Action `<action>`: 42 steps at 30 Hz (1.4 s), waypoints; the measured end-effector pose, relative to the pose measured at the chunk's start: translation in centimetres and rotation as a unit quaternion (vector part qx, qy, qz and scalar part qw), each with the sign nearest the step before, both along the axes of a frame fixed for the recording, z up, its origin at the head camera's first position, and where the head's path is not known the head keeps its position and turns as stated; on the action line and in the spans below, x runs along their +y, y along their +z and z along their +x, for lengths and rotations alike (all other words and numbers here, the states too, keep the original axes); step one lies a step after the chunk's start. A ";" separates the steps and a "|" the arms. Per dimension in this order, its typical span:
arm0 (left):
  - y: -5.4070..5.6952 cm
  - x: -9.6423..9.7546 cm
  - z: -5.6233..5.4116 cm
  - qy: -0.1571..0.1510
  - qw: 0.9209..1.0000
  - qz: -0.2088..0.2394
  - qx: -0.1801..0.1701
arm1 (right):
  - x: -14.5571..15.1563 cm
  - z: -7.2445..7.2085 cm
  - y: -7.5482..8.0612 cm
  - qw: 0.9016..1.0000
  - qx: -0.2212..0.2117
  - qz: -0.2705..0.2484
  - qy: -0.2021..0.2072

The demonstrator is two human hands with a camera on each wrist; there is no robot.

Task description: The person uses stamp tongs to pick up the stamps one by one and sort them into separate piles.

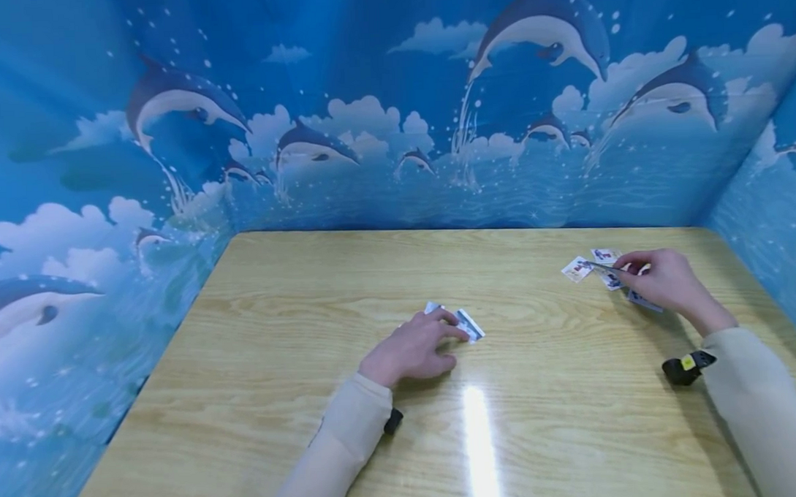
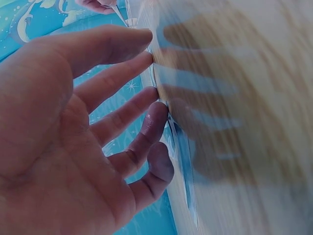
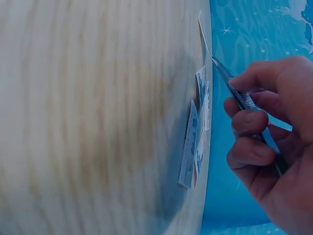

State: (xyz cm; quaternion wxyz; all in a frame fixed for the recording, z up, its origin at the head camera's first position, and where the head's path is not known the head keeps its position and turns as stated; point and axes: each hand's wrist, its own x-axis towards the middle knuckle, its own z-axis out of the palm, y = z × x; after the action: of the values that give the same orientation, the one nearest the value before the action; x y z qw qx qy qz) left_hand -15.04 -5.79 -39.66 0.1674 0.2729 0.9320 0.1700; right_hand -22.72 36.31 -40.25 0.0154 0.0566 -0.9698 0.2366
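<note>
My right hand (image 1: 670, 281) pinches a pair of metal tweezers (image 3: 243, 100) between thumb and fingers. The tweezer tips meet the edge of a small printed paper piece (image 1: 577, 269) on the right side of the table. More such pieces lie close by: one behind (image 1: 606, 254), one under the tweezers (image 1: 613, 281) and one partly below the hand (image 1: 645, 300). Nearer the middle, my left hand (image 1: 411, 348) lies palm down with fingers spread and slightly bent. Its fingertips rest at a blue-and-white paper piece (image 1: 470, 326); another piece (image 1: 433, 306) is partly hidden behind the fingers.
The wooden table (image 1: 294, 303) reflects a bright light strip. A blue dolphin-print cloth (image 1: 369, 162) hangs behind the table and along both sides. A black device (image 1: 682, 370) sits at the right wrist, and another (image 1: 393, 422) shows by the left sleeve.
</note>
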 end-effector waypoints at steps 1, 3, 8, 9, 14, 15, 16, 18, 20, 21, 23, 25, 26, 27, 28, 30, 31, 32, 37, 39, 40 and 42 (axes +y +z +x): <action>0.0 0.0 0.0 0.000 1.000 0.000 0.000 | 0.0 -0.1 0.0 1.000 0.002 0.005 0.003; 0.0 -0.1 0.0 0.000 1.000 0.000 0.000 | 0.0 -0.2 0.0 1.000 0.004 0.012 0.008; 0.1 -0.2 0.1 -0.001 1.000 0.004 -0.004 | -0.1 -0.4 0.2 0.999 0.006 0.029 0.021; 0.1 -0.2 0.1 -0.001 1.000 0.004 -0.005 | -0.1 -0.4 0.2 0.999 0.005 0.030 0.022; 0.2 -0.4 0.1 -0.005 1.000 0.011 -0.007 | -0.1 0.1 0.6 0.999 0.023 0.025 0.024; 0.2 -0.4 0.1 -0.006 1.000 0.013 -0.008 | -0.2 0.3 0.7 0.999 0.029 0.020 0.022; 0.2 -0.4 0.2 -0.006 1.000 0.014 -0.009 | -0.4 0.5 0.8 0.999 0.035 0.016 0.021; 0.2 -0.5 0.1 -0.007 1.000 0.015 -0.010 | -1.0 1.0 1.1 0.999 0.039 0.004 0.021; 0.2 -0.5 0.1 -0.006 1.000 0.016 -0.014 | -1.8 1.5 1.4 0.999 0.036 -0.008 0.028; 0.2 -0.6 0.1 -0.006 1.000 0.017 -0.017 | -2.2 1.7 1.6 0.999 0.030 -0.016 0.033; 0.2 -0.6 0.0 -0.007 0.999 0.021 -0.024 | -3.0 2.3 2.0 0.998 0.008 -0.027 0.048; 0.1 -0.7 -0.1 -0.006 0.999 0.027 -0.030 | -3.8 2.8 2.3 0.997 -0.016 -0.035 0.065; 0.0 -0.7 -0.1 -0.005 0.999 0.032 -0.034 | -4.2 3.0 2.4 0.996 -0.025 -0.041 0.077; 0.0 -0.8 -0.2 -0.005 0.999 0.035 -0.037 | -4.5 3.2 2.4 0.995 -0.034 -0.046 0.086; -0.1 -0.8 -0.2 -0.003 0.998 0.039 -0.041 | -4.9 3.4 2.4 0.993 -0.042 -0.051 0.097; -0.2 -0.9 -0.3 -0.001 0.998 0.044 -0.047 | -5.5 3.6 2.4 0.989 -0.053 -0.065 0.122; -0.2 -0.9 -0.3 0.000 0.998 0.046 -0.050 | -5.8 3.7 2.3 0.987 -0.059 -0.074 0.133; -0.2 -1.0 -0.4 0.001 0.998 0.047 -0.053 | -6.0 3.8 2.3 0.984 -0.064 -0.082 0.143; -0.2 -1.0 -0.4 0.002 0.997 0.051 -0.058 | -7.4 4.0 2.1 0.972 -0.103 -0.119 0.176; -0.3 -1.0 -0.4 0.002 0.997 0.051 -0.058 | -8.0 4.0 2.0 0.968 -0.117 -0.126 0.185; -0.3 -1.0 -0.4 0.002 0.997 0.051 -0.058 | -8.3 4.0 1.9 0.967 -0.121 -0.125 0.189; -0.3 -1.0 -0.4 0.002 0.997 0.049 -0.059 | -8.8 4.0 1.8 0.965 -0.126 -0.123 0.195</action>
State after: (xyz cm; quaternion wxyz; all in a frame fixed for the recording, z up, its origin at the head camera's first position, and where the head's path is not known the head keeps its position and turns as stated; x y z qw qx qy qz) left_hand -15.45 -6.76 -40.00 0.2078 0.2682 0.9118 0.2314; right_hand -18.72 27.46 -38.43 -0.1470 0.2120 -0.8975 0.3576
